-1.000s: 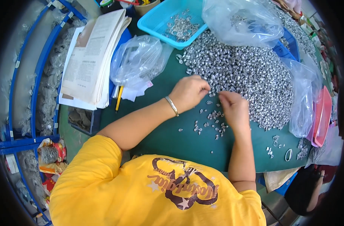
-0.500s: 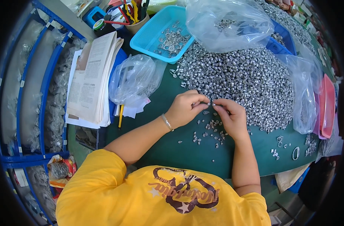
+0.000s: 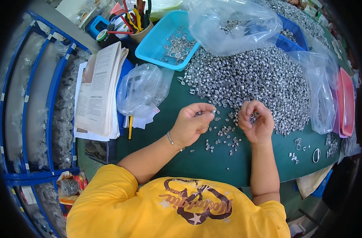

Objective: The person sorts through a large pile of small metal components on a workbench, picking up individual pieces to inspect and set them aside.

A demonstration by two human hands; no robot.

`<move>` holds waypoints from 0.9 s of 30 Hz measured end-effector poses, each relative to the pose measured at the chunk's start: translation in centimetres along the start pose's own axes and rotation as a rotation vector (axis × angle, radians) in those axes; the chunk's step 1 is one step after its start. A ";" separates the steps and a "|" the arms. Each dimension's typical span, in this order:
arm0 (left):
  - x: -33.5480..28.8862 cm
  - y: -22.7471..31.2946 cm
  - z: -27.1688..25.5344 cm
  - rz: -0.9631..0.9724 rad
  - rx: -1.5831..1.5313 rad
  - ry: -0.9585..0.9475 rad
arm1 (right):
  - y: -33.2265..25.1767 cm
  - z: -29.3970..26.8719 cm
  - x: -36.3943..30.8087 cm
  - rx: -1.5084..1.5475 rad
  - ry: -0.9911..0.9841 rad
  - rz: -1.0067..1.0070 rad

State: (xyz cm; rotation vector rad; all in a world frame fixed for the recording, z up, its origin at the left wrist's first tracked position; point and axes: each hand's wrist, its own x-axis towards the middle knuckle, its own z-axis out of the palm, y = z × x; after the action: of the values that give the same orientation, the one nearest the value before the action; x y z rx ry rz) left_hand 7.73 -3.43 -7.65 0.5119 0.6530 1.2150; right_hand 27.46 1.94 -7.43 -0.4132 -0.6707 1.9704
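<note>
My left hand [image 3: 193, 123] is closed, with a small silver metal piece [image 3: 213, 112] pinched between thumb and forefinger. More grey pieces show inside its curled fingers. Along the near edge of a big pile of small silver, rounded, cup-like metal pieces [image 3: 252, 75], my right hand [image 3: 258, 122] has its fingers curled round some small metal pieces [image 3: 252, 118]; how many is hidden. The two hands are apart. Between them, a loose scatter of similar small pieces [image 3: 224, 139] lies on the green tabletop [image 3: 181, 162].
A turquoise basket [image 3: 149, 55] holding metal pieces stands beyond my left hand. Clear plastic bags [image 3: 232, 31] lie over the pile's far side. Left are a bagged bundle [image 3: 139, 89] and a stack of papers [image 3: 95, 91]; a pink tray [image 3: 345, 103] is at the right.
My hands, close together at the fingertips before, have separated. The right one has moved right to the pile's edge and curled its fingers; the left has shifted slightly nearer me.
</note>
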 end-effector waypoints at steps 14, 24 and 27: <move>-1.1 0.0 0.4 0.546 0.904 0.052 | 3.1 -0.4 2.1 -2.044 0.066 -0.344; -0.2 1.3 -0.1 0.738 1.017 0.169 | 2.1 3.1 -0.5 -1.012 0.181 -0.125; 2.9 4.8 0.4 0.706 0.974 0.537 | 2.4 2.5 -0.9 -0.959 0.238 -0.167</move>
State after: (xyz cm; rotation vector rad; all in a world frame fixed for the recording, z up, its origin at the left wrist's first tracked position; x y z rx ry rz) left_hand 5.34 0.68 -4.59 1.3235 1.6404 1.6686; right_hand 24.79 -0.45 -6.93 -1.0995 -1.4178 1.3021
